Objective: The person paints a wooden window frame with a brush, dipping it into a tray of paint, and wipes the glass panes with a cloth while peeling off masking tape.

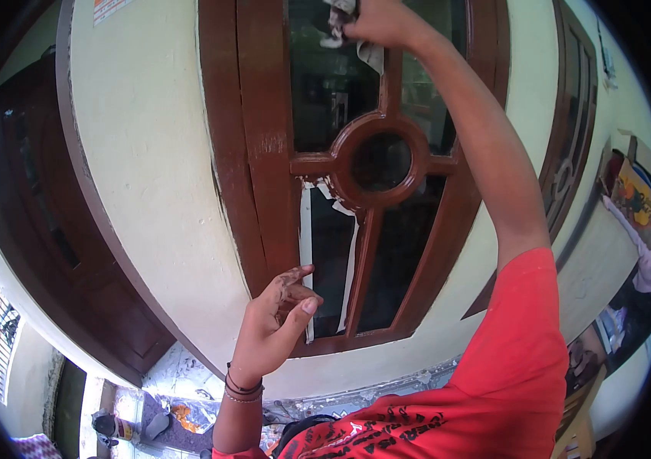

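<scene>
At the top of the view, my right hand [386,23] is closed on a crumpled grey-white rag [338,23] with dark smears, held against the upper left glass pane of a brown wooden window [264,153]. A loose end of the rag hangs below the fingers. My left hand [279,317] is raised lower down, with thumb and fingers apart and brown stains on the fingers. Nothing shows in it. Behind it is the lower left pane [331,252], edged with white masking strips [306,229] that are ragged and brown-stained at the top.
A round pane [380,162] sits mid-frame. To the left is a dark brown door [57,229] past a cream wall [149,153]. A paint can [122,428] stands on the littered floor at lower left. Piled household items [635,191] are at the right.
</scene>
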`<action>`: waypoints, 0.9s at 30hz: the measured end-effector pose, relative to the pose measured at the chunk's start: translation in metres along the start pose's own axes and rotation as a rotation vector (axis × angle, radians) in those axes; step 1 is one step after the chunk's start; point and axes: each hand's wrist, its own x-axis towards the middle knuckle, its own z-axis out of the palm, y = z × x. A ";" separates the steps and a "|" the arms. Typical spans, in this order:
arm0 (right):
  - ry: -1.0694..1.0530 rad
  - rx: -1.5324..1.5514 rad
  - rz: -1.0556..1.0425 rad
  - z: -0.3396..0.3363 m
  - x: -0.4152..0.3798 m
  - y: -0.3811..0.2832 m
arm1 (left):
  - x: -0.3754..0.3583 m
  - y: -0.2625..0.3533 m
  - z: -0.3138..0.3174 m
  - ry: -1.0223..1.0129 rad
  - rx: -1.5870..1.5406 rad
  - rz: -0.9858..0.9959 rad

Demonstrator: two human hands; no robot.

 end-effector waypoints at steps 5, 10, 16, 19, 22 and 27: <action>-0.183 -0.075 -0.081 0.073 -0.035 -0.009 | -0.002 -0.007 0.003 -0.022 -0.059 -0.013; -0.411 0.343 -0.012 0.091 -0.116 -0.084 | -0.007 -0.017 0.002 0.177 -0.065 0.064; -0.457 1.025 -0.265 0.108 -0.234 -0.138 | -0.025 -0.052 0.019 0.290 -0.142 0.166; -0.582 1.316 -0.133 0.122 -0.264 -0.138 | -0.051 -0.081 0.036 0.051 -0.453 -0.095; -0.699 1.468 -0.073 0.169 -0.301 -0.138 | -0.085 -0.108 0.040 0.056 -0.409 -0.403; -0.937 1.581 0.098 0.273 -0.398 -0.159 | -0.157 -0.124 0.046 0.410 -0.343 -0.693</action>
